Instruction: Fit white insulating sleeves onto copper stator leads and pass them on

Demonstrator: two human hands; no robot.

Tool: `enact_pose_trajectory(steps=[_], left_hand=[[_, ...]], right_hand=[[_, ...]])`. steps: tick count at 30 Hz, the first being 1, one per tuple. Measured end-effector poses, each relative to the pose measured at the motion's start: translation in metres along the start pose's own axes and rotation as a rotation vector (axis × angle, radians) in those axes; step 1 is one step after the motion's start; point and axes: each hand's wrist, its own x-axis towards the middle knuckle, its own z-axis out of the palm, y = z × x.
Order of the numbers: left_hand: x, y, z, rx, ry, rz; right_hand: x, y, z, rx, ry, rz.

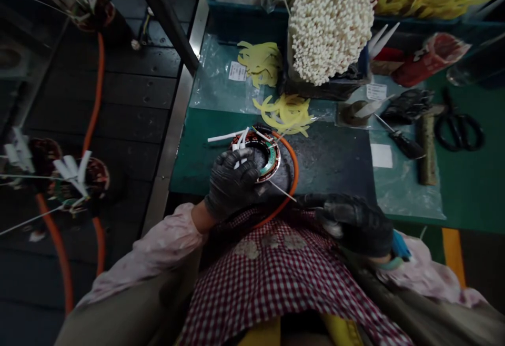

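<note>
My gloved left hand (232, 180) is closed on the left side of a ring-shaped motor stator (276, 154) with copper windings and a green board strip. White sleeves (243, 138) stick up from it beside my fingers, and one longer white tube points left. An orange cable (295, 164) curves from the stator down toward my lap. A thin white cord (282, 190) runs straight from the stator toward my right fingertips. My gloved right hand (351, 222) is closed, low at the bench edge and somewhat blurred. Something whitish shows at its fingers; I cannot tell what it grips.
Yellow strips (286, 114) lie behind the stator. Farther back stands a bin of white-tipped sticks (331, 30). Scissors (460, 130), a screwdriver (408, 143) and a worn rod (427, 149) lie right. More wired stators (92, 175) sit on the slatted surface left, past a dark post (165, 20).
</note>
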Motion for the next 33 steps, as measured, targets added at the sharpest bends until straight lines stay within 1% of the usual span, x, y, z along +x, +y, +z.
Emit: enact_pose_trajectory(steps=[3, 4, 6, 8, 10, 11, 13, 14, 16, 17, 18, 19, 21, 24, 27, 29, 31, 33], left_hand=[[-0.001, -0.001, -0.001, 0.042, -0.015, -0.021], [-0.001, -0.001, -0.001, 0.038, -0.007, -0.018], [-0.001, -0.001, -0.001, 0.017, 0.012, -0.012], [-0.002, -0.001, 0.001, 0.001, 0.020, -0.017], [-0.004, -0.002, 0.002, -0.011, 0.003, -0.036], [-0.005, -0.003, 0.003, -0.015, -0.010, -0.042], [-0.006, -0.003, 0.003, -0.019, -0.036, -0.049], [-0.006, -0.003, 0.003, -0.015, -0.040, -0.049], [-0.004, -0.002, 0.001, -0.006, -0.022, -0.037], [-0.002, -0.001, 0.000, 0.001, -0.011, -0.024], [-0.001, -0.001, -0.001, 0.012, 0.001, -0.005], [0.001, -0.001, -0.001, 0.027, 0.007, 0.015], [0.003, -0.001, -0.002, 0.056, 0.012, 0.056], [0.002, -0.003, -0.002, 0.056, 0.020, 0.089], [-0.002, -0.006, -0.001, 0.009, -0.021, 0.037], [-0.003, -0.006, 0.000, -0.017, -0.028, 0.005], [-0.003, -0.006, 0.001, -0.040, 0.015, 0.004], [-0.001, -0.005, 0.001, -0.054, 0.064, 0.013]], right_hand=[[-0.005, -0.001, -0.008, 0.039, -0.079, -0.097], [-0.005, -0.001, -0.009, 0.041, -0.094, -0.099], [-0.005, 0.001, -0.009, 0.036, -0.098, -0.115], [-0.006, 0.004, -0.007, 0.032, -0.109, -0.175], [-0.006, 0.007, -0.006, 0.029, -0.138, -0.229], [-0.007, 0.007, -0.006, 0.019, -0.166, -0.235], [-0.007, 0.006, -0.009, -0.029, -0.225, -0.193], [-0.007, 0.004, -0.010, -0.057, -0.236, -0.193], [-0.004, 0.000, -0.009, -0.115, -0.228, -0.240], [-0.001, -0.002, -0.007, -0.144, -0.213, -0.287], [0.003, -0.002, -0.003, -0.174, -0.197, -0.331], [0.008, -0.002, 0.002, -0.213, -0.175, -0.343], [0.020, 0.002, 0.014, -0.313, -0.113, -0.271], [0.040, 0.017, 0.030, -0.445, 0.046, -0.115], [0.061, 0.031, 0.036, -0.532, 0.148, -0.052], [0.075, 0.035, 0.038, -0.602, 0.147, -0.001], [0.090, 0.037, 0.039, -0.641, 0.091, 0.032], [0.103, 0.037, 0.039, -0.590, 0.019, 0.023]])
